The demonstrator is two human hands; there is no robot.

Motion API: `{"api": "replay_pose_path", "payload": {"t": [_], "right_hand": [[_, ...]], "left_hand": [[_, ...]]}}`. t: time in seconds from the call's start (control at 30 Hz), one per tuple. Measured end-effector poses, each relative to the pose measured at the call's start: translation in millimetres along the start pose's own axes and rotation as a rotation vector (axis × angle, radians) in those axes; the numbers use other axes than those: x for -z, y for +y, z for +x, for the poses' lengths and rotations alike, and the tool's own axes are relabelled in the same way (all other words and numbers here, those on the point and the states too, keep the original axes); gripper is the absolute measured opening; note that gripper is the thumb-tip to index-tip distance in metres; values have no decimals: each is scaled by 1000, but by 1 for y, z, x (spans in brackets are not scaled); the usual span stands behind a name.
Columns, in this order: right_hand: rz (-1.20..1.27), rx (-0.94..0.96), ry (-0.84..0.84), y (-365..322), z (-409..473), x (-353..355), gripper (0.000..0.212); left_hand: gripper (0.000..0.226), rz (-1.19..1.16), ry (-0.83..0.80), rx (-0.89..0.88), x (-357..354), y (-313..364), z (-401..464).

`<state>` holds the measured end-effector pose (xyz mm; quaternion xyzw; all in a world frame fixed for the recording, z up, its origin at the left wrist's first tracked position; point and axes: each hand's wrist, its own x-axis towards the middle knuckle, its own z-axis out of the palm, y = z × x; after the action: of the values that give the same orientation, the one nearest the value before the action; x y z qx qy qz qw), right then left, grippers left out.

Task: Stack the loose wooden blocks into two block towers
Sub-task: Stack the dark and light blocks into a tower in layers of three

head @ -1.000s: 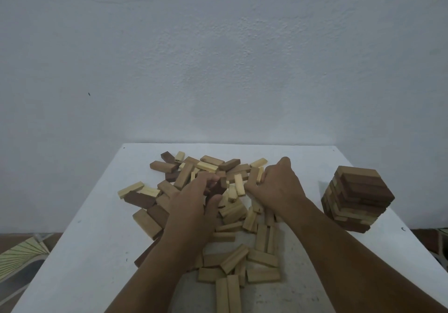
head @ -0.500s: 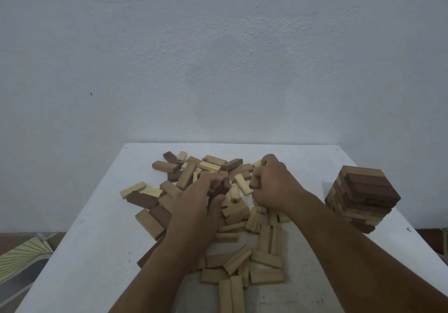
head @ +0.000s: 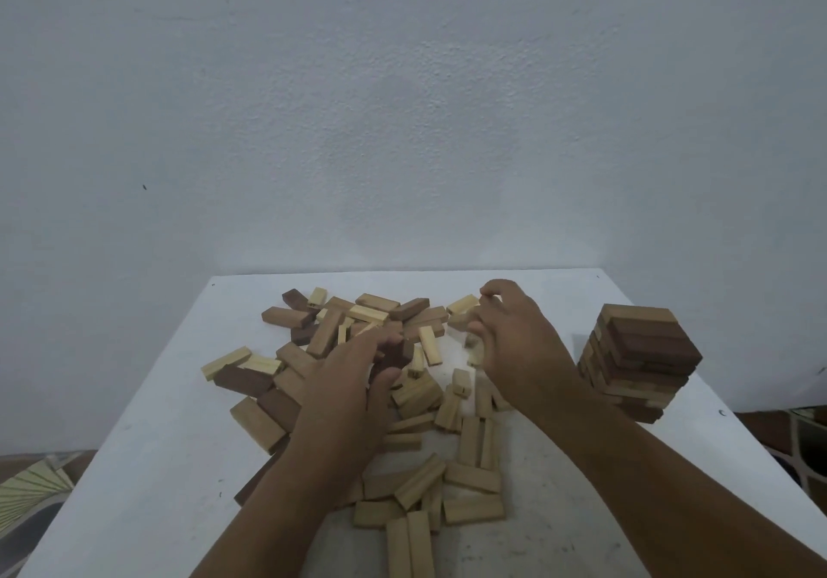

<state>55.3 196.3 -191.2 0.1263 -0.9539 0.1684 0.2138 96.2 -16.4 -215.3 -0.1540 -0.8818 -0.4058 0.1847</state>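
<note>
Hands dig into loose blocks (head: 420, 403) lying every way: left hand (head: 353, 380) grips a dark block (head: 396, 353), right hand (head: 510, 340) pinches a pale block (head: 461, 320); tower (head: 640, 358) upright.

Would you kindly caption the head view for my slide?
Both hands, left hand and right hand, dig into loose wooden blocks beside one finished tower.

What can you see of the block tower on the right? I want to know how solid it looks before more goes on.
The block tower stands upright on the white table near its right edge, apart from the loose pile and both hands. It is built of crossed layers of wooden blocks, mostly dark brown above, paler ones lower. Some layers sit slightly askew, with edges jutting. Nothing touches it but the table.
</note>
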Motion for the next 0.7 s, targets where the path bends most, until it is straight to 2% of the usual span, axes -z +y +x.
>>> {"api": "replay_pose_path", "payload": {"t": [0.13, 0.23, 0.33, 0.37, 0.43, 0.47, 0.5, 0.53, 0.57, 0.63, 0.67, 0.7], "right_hand": [[124, 27, 73, -6, -50, 39, 27], [160, -78, 31, 5, -98, 60, 40], [83, -171, 40, 18, -136, 72, 51], [42, -173, -17, 18, -145, 77, 58], [-61, -104, -241, 14, -154, 91, 62], [-63, -33, -208, 27, -164, 87, 61], [-55, -59, -263, 36, -171, 84, 67], [49, -63, -293, 34, -171, 86, 67], [56, -59, -258, 38, -172, 84, 56], [95, -247, -101, 42, -176, 84, 26], [54, -243, -46, 46, -178, 79, 27], [67, -238, -95, 46, -179, 75, 33]], "left_hand": [[30, 21, -58, -212, -2, 11, -2], [26, 47, -177, -310, -9, 23, -9], [26, 53, -267, -395, -19, 45, -20], [28, 55, -290, -428, -23, 54, -23], [25, 56, -339, -491, -31, 71, -28], [26, 59, -369, -514, -36, 76, -31], [31, 77, -403, -529, -41, 81, -33], [37, 106, -439, -542, -45, 84, -35], [41, 150, -468, -555, -50, 85, -36], [49, 256, -507, -570, -60, 85, -39], [52, 304, -512, -567, -63, 85, -41], [50, 345, -507, -560, -66, 85, -42]]}}
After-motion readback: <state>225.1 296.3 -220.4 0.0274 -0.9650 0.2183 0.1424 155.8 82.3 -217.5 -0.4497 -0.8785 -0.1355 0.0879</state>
